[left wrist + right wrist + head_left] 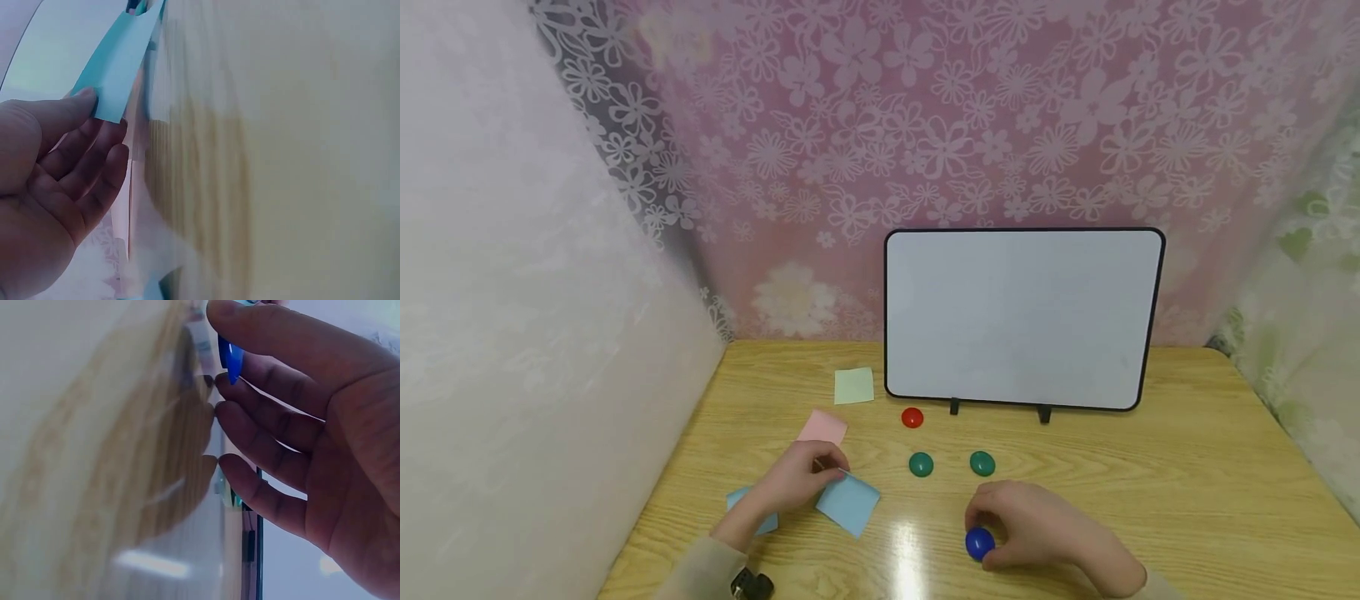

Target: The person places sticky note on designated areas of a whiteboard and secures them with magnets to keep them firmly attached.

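Head view: the square light-blue paper sheet (852, 507) is at the near left of the wooden table (1187, 483), its far end pinched by the left hand (797, 477); such narrow support could let it bend or twist. Rightward, the right hand (1037, 527) holds a glossy blue round disc (980, 543), whose smoothness could cause slipping; careless reaching could knock the glossy green round discs (921, 464).

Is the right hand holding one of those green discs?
No, the right hand holds a blue disc, while both green discs lie on the table.
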### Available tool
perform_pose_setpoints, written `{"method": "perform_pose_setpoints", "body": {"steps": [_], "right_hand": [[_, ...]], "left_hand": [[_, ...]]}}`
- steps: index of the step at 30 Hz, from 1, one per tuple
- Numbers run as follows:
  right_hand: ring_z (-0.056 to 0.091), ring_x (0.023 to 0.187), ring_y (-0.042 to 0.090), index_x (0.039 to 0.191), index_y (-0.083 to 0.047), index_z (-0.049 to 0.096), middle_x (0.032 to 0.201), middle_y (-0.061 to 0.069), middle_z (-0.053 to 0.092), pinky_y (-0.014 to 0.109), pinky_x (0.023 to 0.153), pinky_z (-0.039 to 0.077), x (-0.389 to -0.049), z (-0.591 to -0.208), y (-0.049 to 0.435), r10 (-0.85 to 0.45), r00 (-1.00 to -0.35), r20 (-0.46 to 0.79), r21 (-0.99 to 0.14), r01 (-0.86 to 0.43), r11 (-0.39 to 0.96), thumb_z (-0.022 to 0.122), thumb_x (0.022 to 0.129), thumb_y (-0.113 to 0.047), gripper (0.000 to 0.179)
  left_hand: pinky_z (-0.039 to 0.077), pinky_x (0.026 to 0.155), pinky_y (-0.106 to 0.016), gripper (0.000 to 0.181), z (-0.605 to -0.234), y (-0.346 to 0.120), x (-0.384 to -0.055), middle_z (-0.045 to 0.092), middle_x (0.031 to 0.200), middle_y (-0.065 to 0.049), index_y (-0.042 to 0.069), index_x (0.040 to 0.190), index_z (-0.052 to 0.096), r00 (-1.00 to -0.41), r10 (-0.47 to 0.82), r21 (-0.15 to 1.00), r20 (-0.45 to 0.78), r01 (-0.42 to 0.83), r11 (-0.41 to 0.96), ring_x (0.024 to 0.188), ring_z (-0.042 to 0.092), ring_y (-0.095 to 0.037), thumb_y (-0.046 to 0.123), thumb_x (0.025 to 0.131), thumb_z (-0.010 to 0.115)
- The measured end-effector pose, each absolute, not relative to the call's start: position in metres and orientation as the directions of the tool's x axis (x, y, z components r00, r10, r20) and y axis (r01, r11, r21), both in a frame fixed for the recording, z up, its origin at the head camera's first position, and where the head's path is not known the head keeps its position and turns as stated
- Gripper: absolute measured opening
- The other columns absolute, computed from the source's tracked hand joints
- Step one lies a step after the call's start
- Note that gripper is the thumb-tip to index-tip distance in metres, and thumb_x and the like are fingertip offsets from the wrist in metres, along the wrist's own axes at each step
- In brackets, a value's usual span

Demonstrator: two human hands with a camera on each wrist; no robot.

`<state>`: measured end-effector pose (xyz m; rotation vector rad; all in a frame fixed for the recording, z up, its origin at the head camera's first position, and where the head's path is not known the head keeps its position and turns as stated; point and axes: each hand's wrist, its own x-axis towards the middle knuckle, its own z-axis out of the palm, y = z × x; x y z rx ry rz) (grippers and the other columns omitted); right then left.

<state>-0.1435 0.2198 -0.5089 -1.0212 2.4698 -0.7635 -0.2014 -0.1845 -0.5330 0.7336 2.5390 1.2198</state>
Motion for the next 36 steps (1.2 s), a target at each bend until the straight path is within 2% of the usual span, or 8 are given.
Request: {"method": "perform_pose_setpoints", "body": {"steps": [5, 11, 18, 22, 29, 36], "right_hand": [[0.059, 0.093, -0.003, 0.107, -0.031, 0.075, 0.102, -0.025, 0.064, 0.031, 0.088, 0.056, -0.144, -0.505, 0.221, -0.72, -0.684, -0.116, -0.605, -0.526, 0.598, 0.093, 0.084, -0.037, 0.03], [0.059, 0.091, -0.002, 0.107, -0.03, 0.075, 0.102, -0.024, 0.065, 0.031, 0.086, 0.056, -0.146, -0.5, 0.222, -0.717, -0.687, -0.115, -0.629, -0.508, 0.588, 0.093, 0.084, -0.034, 0.029], [0.063, 0.097, 0.0, 0.108, -0.032, 0.075, 0.104, -0.025, 0.067, 0.032, 0.088, 0.057, -0.148, -0.495, 0.225, -0.716, -0.692, -0.089, -0.639, -0.512, 0.574, 0.092, 0.085, -0.034, 0.029], [0.065, 0.099, 0.002, 0.11, -0.031, 0.075, 0.105, -0.024, 0.068, 0.034, 0.088, 0.058, -0.15, -0.49, 0.225, -0.707, -0.705, -0.055, -0.631, -0.524, 0.572, 0.092, 0.086, -0.033, 0.029], [0.066, 0.098, 0.004, 0.111, -0.03, 0.075, 0.104, -0.024, 0.067, 0.035, 0.086, 0.059, -0.154, -0.474, 0.223, -0.708, -0.706, 0.029, -0.596, -0.581, 0.555, 0.093, 0.086, -0.03, 0.03], [0.066, 0.098, 0.004, 0.112, -0.029, 0.075, 0.105, -0.023, 0.068, 0.04, 0.086, 0.06, -0.157, -0.46, 0.225, -0.693, -0.715, 0.088, -0.578, -0.603, 0.549, 0.092, 0.087, -0.025, 0.03]], "left_hand": [[0.055, 0.081, -0.03, 0.008, -0.534, -0.185, -0.199, 0.073, 0.102, 0.011, 0.018, 0.109, 0.079, -0.89, 0.457, 0.826, 0.002, 0.259, 0.501, 0.091, 0.067, -0.011, 0.017, 0.105, 0.072], [0.056, 0.077, -0.029, 0.018, -0.533, -0.183, -0.196, 0.074, 0.106, 0.002, 0.008, 0.12, 0.078, -0.933, 0.36, 0.884, -0.013, 0.158, 0.441, 0.089, 0.067, -0.016, 0.016, 0.105, 0.072], [0.061, 0.085, -0.042, 0.016, -0.525, -0.173, -0.194, 0.075, 0.112, -0.01, 0.002, 0.116, 0.079, -0.97, 0.239, 0.969, -0.042, 0.019, 0.245, 0.095, 0.07, -0.022, 0.009, 0.105, 0.071], [0.062, 0.086, -0.042, 0.016, -0.517, -0.164, -0.194, 0.074, 0.115, -0.01, 0.001, 0.117, 0.078, -0.979, 0.203, 0.976, -0.026, 0.018, 0.215, 0.097, 0.07, -0.021, 0.009, 0.105, 0.071], [0.059, 0.083, -0.028, 0.022, -0.508, -0.148, -0.199, 0.073, 0.116, -0.01, -0.003, 0.122, 0.076, -0.984, 0.176, 0.987, 0.0, 0.029, 0.158, 0.099, 0.069, -0.021, 0.01, 0.105, 0.07], [0.059, 0.084, -0.028, 0.022, -0.501, -0.138, -0.202, 0.076, 0.116, -0.01, -0.001, 0.122, 0.078, -0.992, 0.124, 0.998, 0.006, 0.014, 0.068, 0.1, 0.07, -0.021, 0.009, 0.103, 0.074]]}}
